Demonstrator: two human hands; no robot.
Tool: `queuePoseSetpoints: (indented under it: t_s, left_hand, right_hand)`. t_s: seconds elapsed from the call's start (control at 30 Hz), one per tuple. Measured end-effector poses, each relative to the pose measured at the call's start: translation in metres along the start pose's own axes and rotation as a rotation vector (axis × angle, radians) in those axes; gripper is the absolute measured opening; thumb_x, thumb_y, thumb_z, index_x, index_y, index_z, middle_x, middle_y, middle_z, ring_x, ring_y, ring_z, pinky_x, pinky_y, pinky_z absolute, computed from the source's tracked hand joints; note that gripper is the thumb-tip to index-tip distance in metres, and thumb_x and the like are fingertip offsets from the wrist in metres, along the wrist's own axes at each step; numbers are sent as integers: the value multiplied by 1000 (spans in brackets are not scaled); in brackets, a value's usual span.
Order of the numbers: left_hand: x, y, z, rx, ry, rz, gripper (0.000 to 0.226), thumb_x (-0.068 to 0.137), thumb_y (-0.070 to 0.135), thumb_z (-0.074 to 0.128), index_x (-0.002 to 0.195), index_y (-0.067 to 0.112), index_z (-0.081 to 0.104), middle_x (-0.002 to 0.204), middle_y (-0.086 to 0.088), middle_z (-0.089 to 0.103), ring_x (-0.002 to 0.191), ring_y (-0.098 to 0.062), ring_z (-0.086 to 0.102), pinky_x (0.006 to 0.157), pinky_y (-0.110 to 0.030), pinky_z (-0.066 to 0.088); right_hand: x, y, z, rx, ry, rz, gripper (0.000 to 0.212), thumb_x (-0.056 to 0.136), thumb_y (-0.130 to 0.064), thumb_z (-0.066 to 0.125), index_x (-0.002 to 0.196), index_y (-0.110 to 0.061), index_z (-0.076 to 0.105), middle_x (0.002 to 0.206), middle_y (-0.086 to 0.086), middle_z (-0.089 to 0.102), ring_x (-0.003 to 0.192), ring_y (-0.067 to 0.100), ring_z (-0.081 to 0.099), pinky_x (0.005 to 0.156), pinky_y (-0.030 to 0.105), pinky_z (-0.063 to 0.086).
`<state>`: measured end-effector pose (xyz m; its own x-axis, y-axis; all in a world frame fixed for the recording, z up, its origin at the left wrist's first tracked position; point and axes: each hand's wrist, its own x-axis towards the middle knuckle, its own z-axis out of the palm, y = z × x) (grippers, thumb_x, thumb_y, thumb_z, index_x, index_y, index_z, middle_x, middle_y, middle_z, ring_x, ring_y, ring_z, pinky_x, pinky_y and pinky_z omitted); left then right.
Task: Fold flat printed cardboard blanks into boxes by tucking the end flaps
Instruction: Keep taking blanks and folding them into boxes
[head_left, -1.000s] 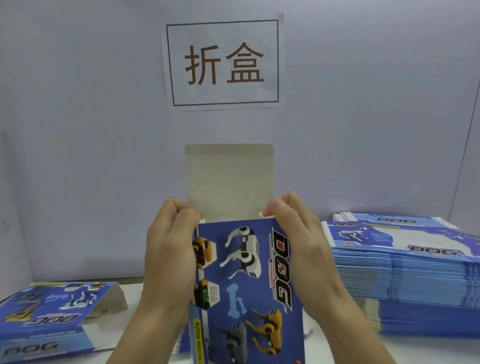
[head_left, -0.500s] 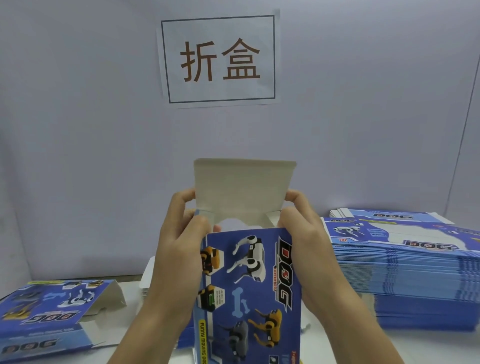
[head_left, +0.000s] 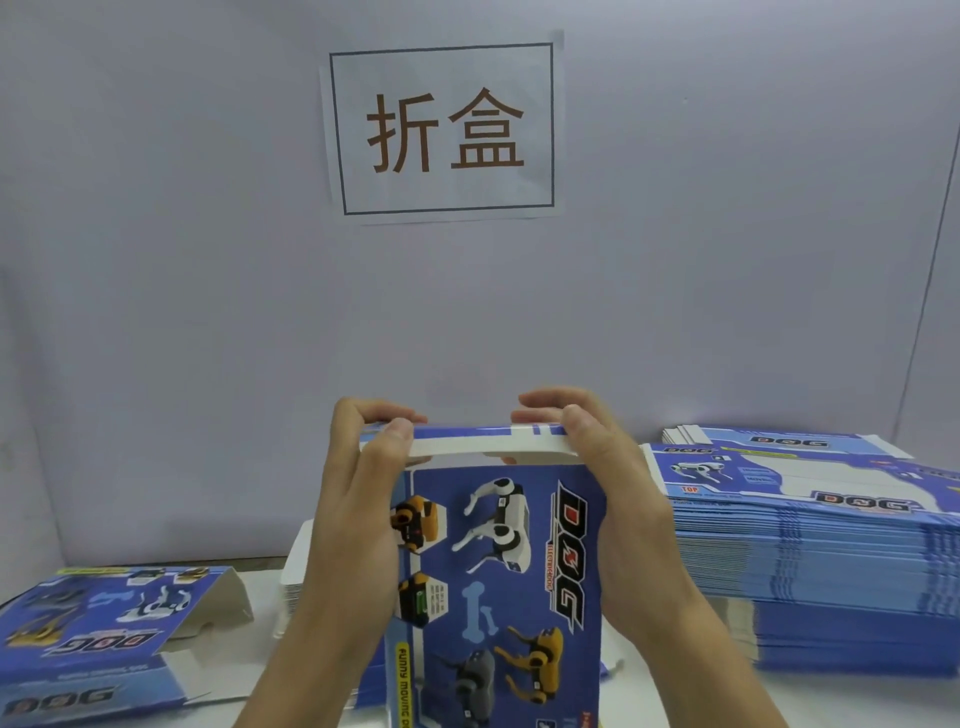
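Top flap (head_left: 467, 451) has swung down; I see both hands, left (head_left: 363, 499) and right (head_left: 597, 493), pinching it over the box (head_left: 498, 571), tuck unfinished, blank stack (head_left: 810, 561) waiting right.

A white paper sign (head_left: 441, 130) with brown characters hangs on the grey wall (head_left: 156, 260).

Looks like a small packing workstation: tall stack of flat printed blanks (head_left: 810, 551) at right on a white worktop (head_left: 675, 712), taped paper sign (head_left: 441, 130) on the plain wall up top.

Printed cardboard box (head_left: 498, 571) — glossy blue face, matt pale flap edge (head_left: 483, 449), white paper sign (head_left: 441, 130)
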<state>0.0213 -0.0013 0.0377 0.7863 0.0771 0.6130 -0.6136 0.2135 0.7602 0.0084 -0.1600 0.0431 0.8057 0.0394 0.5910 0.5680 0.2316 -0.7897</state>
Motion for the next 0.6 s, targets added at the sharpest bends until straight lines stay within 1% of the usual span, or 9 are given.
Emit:
queuePoseSetpoints:
  t_s: [0.07,0.1,0.2,0.23,0.3,0.37,0.5,0.57,0.6]
  left_hand:
    - [2,-1,-2,-3,10,13,20,83,46,48,93,34,59,94,-1,71,86,-21,73,63,-42,58]
    - [3,-2,-2,10,8,23,19,84,48,47,93,37,60,95,-2,71,89,-22,73,65,-44,58]
    - [2,-3,0,62,1,58,23,92,58,55,98,36,59,92,-1,72,87,-23,74,58,-34,60]
    - [1,-3,0,74,-7,65,27,91,61,56,99,36,59,92,-2,72,88,-25,74,58,-35,60]
    - [0,-3,1,91,-25,83,32,81,62,49,100,38,58,93,-3,71,89,-30,73,60,-46,62]
    - [-1,-2,1,100,-35,103,32,80,61,49,100,39,58,93,-3,70,88,-32,72,62,-54,60]
    - [0,-6,-4,37,-65,75,30,81,56,53,101,34,60,98,3,72,94,-25,74,56,-39,61]
    - [2,-8,-8,9,-71,72,25,84,51,60,99,31,62,104,12,70,100,-21,72,59,-38,61]
    - [3,-9,-10,-1,-72,71,22,87,49,65,99,30,63,109,14,69,103,-22,71,62,-41,62]
  right_hand:
    - [1,-1,2,-29,39,-60,28,86,-47,52,101,-25,61,98,-1,72,76,22,74,55,28,57]
    - [1,-2,4,-41,55,-80,29,86,-49,52,98,-25,62,93,-2,73,73,20,74,53,25,55]
    - [1,-3,7,-91,92,-128,37,90,-57,52,92,-21,63,78,3,72,64,17,72,47,22,52]
    - [1,-2,7,-95,106,-144,38,91,-55,52,92,-18,62,75,3,72,62,17,72,46,21,52]
    - [1,-2,5,-99,130,-166,37,87,-49,50,95,-15,63,74,3,72,62,16,72,45,21,52]
    - [1,-1,3,-100,133,-170,31,86,-47,50,94,-21,66,75,3,73,63,18,73,46,23,54]
    - [0,2,1,-97,132,-172,23,86,-41,54,91,-25,69,79,0,75,67,20,74,47,27,57]
    - [0,3,0,-94,143,-184,22,87,-38,55,88,-23,71,83,-3,76,69,19,75,49,26,57]
    - [1,3,0,-93,148,-185,21,86,-37,56,87,-23,72,81,-2,76,68,20,75,48,26,56]
